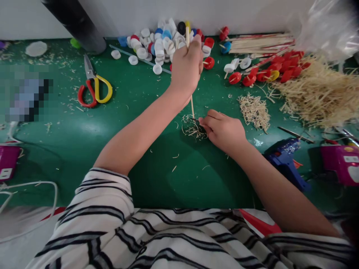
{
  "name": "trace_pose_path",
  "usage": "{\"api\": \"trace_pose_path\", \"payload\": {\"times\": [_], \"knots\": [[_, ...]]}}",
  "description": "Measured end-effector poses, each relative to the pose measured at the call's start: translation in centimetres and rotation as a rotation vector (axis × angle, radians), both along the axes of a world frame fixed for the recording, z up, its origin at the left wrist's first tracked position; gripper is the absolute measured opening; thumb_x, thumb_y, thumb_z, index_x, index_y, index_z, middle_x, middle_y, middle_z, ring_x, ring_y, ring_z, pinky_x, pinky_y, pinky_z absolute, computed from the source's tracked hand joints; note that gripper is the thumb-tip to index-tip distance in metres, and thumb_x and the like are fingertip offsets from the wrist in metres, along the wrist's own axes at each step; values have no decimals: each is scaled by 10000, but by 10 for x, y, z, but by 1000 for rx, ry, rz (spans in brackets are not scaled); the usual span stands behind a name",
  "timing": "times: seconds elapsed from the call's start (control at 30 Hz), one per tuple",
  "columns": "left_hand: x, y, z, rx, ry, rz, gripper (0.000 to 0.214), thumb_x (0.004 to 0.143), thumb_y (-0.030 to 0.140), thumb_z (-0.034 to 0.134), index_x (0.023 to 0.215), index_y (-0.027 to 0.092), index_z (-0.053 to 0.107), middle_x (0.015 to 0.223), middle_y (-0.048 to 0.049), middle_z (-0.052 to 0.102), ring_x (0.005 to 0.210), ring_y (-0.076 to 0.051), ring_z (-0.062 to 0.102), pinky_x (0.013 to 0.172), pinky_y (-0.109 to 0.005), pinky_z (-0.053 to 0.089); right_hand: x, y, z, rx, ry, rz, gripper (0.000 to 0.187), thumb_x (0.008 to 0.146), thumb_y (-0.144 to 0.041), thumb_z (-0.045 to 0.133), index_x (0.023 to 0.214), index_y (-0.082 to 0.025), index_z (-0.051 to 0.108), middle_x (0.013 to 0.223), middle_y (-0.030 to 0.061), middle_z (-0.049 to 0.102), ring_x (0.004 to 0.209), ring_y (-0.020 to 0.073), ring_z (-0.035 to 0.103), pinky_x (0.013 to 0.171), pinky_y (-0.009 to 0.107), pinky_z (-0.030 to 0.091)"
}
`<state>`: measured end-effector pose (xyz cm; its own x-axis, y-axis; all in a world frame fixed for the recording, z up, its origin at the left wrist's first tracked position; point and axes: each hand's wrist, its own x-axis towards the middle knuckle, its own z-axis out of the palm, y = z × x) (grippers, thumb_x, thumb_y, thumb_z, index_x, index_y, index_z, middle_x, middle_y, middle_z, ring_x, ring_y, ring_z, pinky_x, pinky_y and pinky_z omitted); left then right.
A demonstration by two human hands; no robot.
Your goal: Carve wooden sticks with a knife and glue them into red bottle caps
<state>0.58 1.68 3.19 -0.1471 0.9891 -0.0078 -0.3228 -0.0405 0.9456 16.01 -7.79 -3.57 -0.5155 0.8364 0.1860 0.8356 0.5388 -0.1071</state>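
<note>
My left hand (187, 65) is closed around a thin wooden stick (192, 106). The stick's upper end pokes out above my fist, and its lower end comes down to the green tabletop. At that lower end my right hand (221, 129) pinches a thin dark strip that looks like a blade (194, 120), mostly covered by my fingers. Curled wood shavings (195, 130) lie under the stick's tip, beside my right fingertips. Behind my left hand is a heap of plastic bottle caps (159, 48), mostly white with some red and blue.
Scissors (95, 87) lie at left near a dark cylinder (84, 26). At right are red caps with sticks through them (269, 71), a bundle of sticks (258, 44), a small shavings pile (254, 112), a larger shavings heap (322, 89) and a blue glue gun (288, 160).
</note>
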Motion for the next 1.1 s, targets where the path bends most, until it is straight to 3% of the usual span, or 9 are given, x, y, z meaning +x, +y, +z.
{"api": "trace_pose_path", "payload": {"times": [0.17, 0.4, 0.57, 0.73, 0.87, 1.1], "knots": [[-4, 1, -4, 25, -40, 20, 654, 1069, 245, 505, 458, 233, 273, 516, 16, 222, 472, -93, 146, 463, -301, 150, 7, -3, -1, -26, 22, -39, 317, 1095, -322, 482, 1024, -212, 770, 1098, 53, 762, 832, 166, 649, 573, 327, 299], [-4, 2, -7, -52, -294, -5, 606, 960, 215, 748, 512, 223, 341, 483, 49, 282, 443, -79, 149, 448, -294, 197, -2, 1, -3, 24, -19, 6, 293, 1087, -263, 487, 1052, -221, 775, 1094, 58, 766, 900, 187, 675, 573, 342, 282], [-5, -1, -4, -116, -295, -9, 647, 1028, 255, 673, 493, 199, 314, 485, 45, 277, 438, -56, 167, 449, -266, 179, 6, -2, 2, -11, -20, 7, 288, 1084, -270, 499, 1059, -225, 783, 1102, 51, 773, 854, 175, 670, 558, 326, 287], [-5, 0, -7, -31, -251, -11, 625, 1015, 237, 681, 492, 233, 340, 481, 40, 277, 489, -96, 142, 456, -301, 173, 14, -3, 4, -28, -18, -11, 307, 1088, -315, 503, 1001, -223, 783, 1102, 49, 782, 835, 168, 681, 551, 316, 320], [-6, -3, -7, 44, -121, -36, 611, 1060, 189, 576, 515, 220, 303, 514, 46, 238, 484, -67, 165, 480, -273, 194, 16, 2, 4, 9, 22, 4, 262, 1055, -325, 556, 1029, -239, 802, 1097, 33, 795, 817, 171, 697, 545, 321, 338], [-3, -6, -1, 79, 0, -56, 613, 1090, 215, 502, 522, 252, 275, 546, 32, 193, 542, -99, 102, 475, -317, 70, 25, 2, 8, 38, 155, -47, 233, 1033, -348, 606, 986, -232, 803, 1036, 37, 787, 795, 168, 702, 554, 305, 386]]}}
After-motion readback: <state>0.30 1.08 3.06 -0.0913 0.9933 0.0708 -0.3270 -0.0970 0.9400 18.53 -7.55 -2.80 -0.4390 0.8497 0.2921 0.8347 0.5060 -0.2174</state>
